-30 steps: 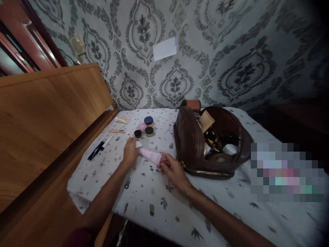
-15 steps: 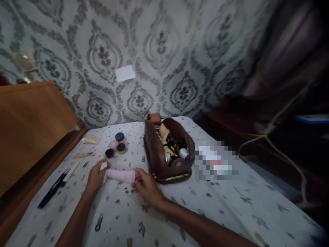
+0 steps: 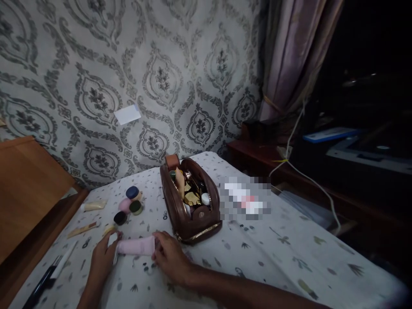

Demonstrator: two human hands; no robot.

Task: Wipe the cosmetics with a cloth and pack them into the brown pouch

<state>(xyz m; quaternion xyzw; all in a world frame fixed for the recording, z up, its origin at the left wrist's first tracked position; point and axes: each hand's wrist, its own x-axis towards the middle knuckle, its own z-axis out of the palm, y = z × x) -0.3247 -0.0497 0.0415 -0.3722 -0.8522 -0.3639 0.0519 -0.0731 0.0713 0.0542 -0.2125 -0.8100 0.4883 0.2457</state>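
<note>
A pale pink squeeze tube (image 3: 137, 246) lies level across the space between my hands, just over the patterned cloth. My left hand (image 3: 102, 255) is closed around its left end, where something white shows by the thumb. The flat right end is pinched by my right hand (image 3: 170, 257). Beyond my right hand stands a brown toiletry bag (image 3: 170, 206), unzipped, with gold-coloured items and a white-capped container (image 3: 205, 198) inside. Several small jars cluster past my left hand, among them a blue-lidded jar (image 3: 132, 192), a dark green-lidded jar (image 3: 135, 207) and a black-lidded jar (image 3: 120, 218).
On the left lie a cream tube (image 3: 95, 205), a thin tan item (image 3: 82, 230) and dark and white pen-like sticks (image 3: 62, 262). A wooden board (image 3: 32, 189) borders that side. Right of the bag is a pixelated item (image 3: 246, 198). A white cord (image 3: 309, 176) hangs farther right.
The view has swung to the right, so the bag, jars and hands appear farther left and lower. Both hands keep hold of the pink tube.
</note>
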